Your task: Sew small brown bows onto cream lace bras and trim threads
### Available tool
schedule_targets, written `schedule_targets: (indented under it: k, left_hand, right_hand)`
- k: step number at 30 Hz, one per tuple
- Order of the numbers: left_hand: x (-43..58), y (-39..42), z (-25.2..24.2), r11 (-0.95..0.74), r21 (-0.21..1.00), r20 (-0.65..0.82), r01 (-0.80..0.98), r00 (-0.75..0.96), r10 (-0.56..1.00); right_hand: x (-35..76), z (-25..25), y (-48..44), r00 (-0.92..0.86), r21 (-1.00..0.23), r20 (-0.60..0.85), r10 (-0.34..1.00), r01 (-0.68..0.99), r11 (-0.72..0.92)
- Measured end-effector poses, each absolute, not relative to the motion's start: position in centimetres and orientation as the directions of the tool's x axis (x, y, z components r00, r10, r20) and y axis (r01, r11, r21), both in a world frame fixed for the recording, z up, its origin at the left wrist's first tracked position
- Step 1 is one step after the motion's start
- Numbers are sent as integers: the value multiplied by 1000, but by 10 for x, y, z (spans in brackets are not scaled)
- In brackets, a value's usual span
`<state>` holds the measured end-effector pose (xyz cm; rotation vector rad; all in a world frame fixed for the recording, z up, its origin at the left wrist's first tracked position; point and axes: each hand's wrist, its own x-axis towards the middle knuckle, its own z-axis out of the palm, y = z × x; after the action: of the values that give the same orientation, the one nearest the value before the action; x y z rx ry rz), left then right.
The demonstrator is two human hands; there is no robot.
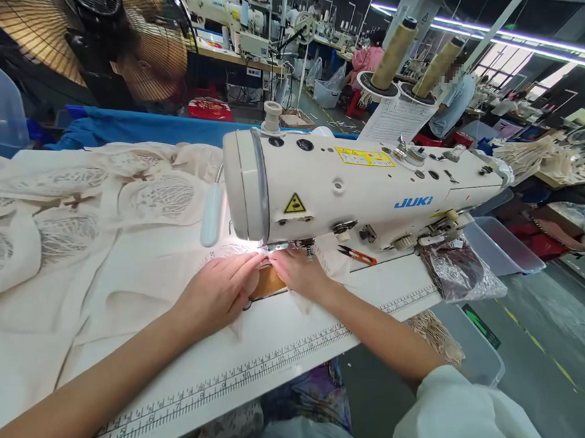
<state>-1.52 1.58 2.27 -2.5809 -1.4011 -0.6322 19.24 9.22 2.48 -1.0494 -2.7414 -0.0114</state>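
Note:
Both hands are close together under the head of a white sewing machine (315,187). My left hand (217,287) is closed, its fingertips pressed together on beige lace fabric (230,249) beside the lit needle area. Just right of it, my right hand (301,273) pinches the same fabric near the presser foot. My fingers hide the exact grip and the edge between them. Below the fingertips shows a brown-orange plate (268,283) in the table. Small orange-handled thread snips (357,255) lie to the right of my right hand.
Beige lace pieces (158,199) spread over the left of the white table. A printed ruler (241,377) runs along its front edge. A plastic-wrapped dark bundle (462,267) lies at the right end. A large fan (90,25) stands back left; other people sit behind.

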Motion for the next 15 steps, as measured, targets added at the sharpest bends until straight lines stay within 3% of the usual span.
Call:
schedule_targets:
  k: [8, 15]
  left_hand:
    - [-12, 18, 24, -552, -13, 388, 834, 513, 766]
    - [-9, 18, 26, -570, -121, 466, 812, 554, 690]
  right_hand:
    - [191, 34, 88, -692, -74, 207, 692, 694, 716]
    - [192, 35, 86, -746, 120, 281, 604, 651, 749]
